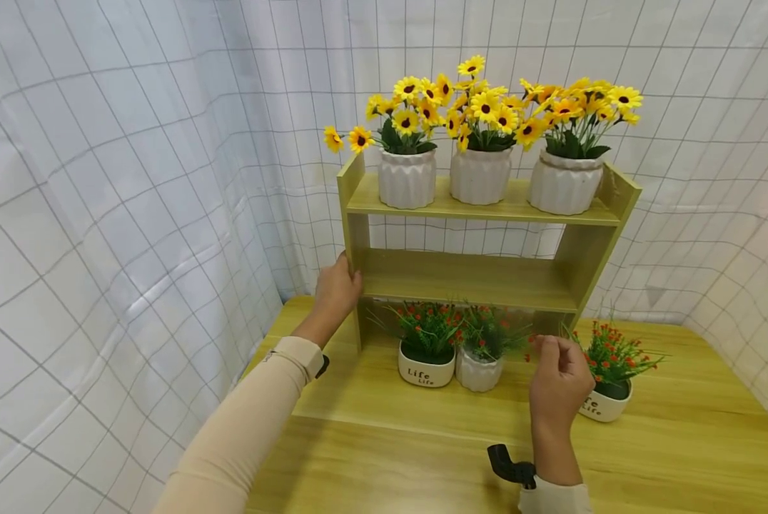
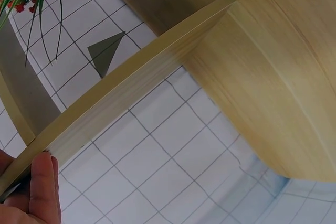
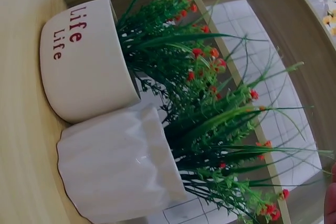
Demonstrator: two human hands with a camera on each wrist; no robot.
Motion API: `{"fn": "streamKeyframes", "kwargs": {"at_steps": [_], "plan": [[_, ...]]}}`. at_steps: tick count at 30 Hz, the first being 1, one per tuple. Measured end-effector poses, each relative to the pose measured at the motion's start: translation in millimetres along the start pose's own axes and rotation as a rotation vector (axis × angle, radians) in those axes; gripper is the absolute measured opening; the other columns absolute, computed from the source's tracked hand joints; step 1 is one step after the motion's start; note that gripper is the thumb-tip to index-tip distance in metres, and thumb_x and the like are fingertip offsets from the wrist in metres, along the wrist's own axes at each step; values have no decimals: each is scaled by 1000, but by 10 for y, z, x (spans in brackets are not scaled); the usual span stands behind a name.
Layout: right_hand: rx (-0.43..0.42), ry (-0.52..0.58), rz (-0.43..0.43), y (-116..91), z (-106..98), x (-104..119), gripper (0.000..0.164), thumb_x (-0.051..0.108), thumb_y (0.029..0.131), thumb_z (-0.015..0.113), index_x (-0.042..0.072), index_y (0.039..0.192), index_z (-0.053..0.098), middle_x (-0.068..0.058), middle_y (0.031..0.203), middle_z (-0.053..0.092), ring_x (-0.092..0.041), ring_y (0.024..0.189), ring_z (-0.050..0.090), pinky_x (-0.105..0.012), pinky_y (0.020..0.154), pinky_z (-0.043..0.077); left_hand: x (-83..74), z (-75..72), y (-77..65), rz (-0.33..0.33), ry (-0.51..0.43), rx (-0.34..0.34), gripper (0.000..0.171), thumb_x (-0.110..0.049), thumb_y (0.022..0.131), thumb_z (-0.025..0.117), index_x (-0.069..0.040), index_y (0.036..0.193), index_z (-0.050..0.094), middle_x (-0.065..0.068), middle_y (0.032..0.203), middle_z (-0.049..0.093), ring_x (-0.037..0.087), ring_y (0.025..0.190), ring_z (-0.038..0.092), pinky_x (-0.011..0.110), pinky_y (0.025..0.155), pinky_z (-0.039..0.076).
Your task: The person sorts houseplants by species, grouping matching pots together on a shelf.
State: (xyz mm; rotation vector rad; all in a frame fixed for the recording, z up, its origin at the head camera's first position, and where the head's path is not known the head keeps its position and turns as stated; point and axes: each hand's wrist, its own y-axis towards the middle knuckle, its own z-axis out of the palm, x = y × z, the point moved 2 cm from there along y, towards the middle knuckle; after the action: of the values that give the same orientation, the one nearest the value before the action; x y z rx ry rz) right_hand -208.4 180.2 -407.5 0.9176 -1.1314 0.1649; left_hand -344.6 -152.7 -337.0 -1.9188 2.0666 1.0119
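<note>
I judge that this arranging of the flower pots is about halfway. What looks done is the top level of the wooden shelf [image 1: 467, 280], where three yellow-flowered pots [image 1: 480, 177] stand upright in a row. The other three, all with red flowers, stand low on the surface [image 1: 692, 442], so I suppose that their places may not be final

A left "Life" pot [image 1: 426, 373] and a ribbed white pot [image 1: 478, 370] touch each other at the lower opening of the shelf; how deep they stand under it I cannot tell. A right "Life" pot [image 1: 607, 405] is apart, to the right of the shelf and partly hidden by my right hand [image 1: 559, 382]

With my left hand [image 1: 336, 291] I grip the edge of the left side panel. My right hand has bent fingers near the red flowers of the ribbed pot, but whether it pinches a stem I cannot tell
</note>
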Motion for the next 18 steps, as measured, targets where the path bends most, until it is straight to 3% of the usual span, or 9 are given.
{"fn": "streamKeyframes", "kwargs": {"at_steps": [4,8,11,14,18], "plan": [[-7,-8,6,16,-52,-19,29,20,103,55,-4,99,71,-12,92,71,-8,82,67,-20,74,48,14,32,-24,-3,21,7,44,-21,101,56,6,135,50,28,101,67,41,86,68,47,70,56],[-27,0,15,64,-97,-39,29,20,102,55,-5,99,70,-2,90,71,-8,82,67,-20,74,50,40,67,-43,-14,30,19,43,-21,101,55,7,133,51,26,98,68,40,82,68,46,68,55],[-56,8,24,107,-131,-45,30,20,102,55,-6,98,69,5,88,70,-10,81,67,-22,73,50,64,91,-58,-22,11,31,30,-21,101,54,6,112,59,20,83,65,33,69,65,41,60,52],[-68,12,39,131,-156,-45,31,21,102,56,-6,97,68,6,87,69,-11,81,67,-23,74,51,96,114,-71,-26,-8,37,26,-21,101,53,0,85,55,14,71,58,26,59,58,37,53,47],[-59,-13,49,128,-194,-67,30,21,101,56,-6,98,69,7,88,70,-8,82,67,-20,73,51,125,133,-83,-27,-1,51,30,-22,101,51,-6,76,49,11,66,53,25,57,54,36,53,44]]}}
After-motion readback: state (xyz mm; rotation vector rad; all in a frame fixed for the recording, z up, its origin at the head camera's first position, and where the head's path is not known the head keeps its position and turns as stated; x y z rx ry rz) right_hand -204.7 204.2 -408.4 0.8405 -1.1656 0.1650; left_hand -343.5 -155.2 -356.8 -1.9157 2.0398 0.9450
